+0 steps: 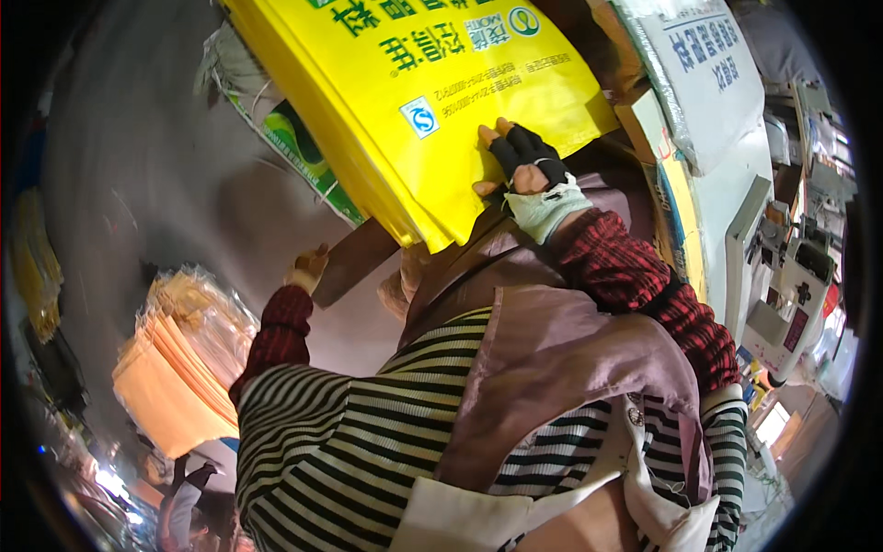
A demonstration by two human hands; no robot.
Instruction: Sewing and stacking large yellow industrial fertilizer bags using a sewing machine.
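Observation:
A thick stack of flat yellow printed sacks (368, 110) lies at the top middle, its folded layers showing along the left edge. My right hand (529, 166), in a black fingerless glove with a pale cuff, rests on the top sack near its near right edge. Its fingers are spread and hold nothing. To the left, below the stack, my left hand (309, 267) hangs beside a brown board (354, 262). Its fingers look partly bent and apart, with nothing visible in them. Red-and-black knitted sleeves cover both forearms.
A green printed sack (308, 156) sticks out under the yellow stack. White printed sacks (708, 120) stand at the right. Orange sacks (175, 386) are piled at the lower left. A white sewing machine (791, 308) is at the far right. Part of another person (184, 506) shows at the bottom left.

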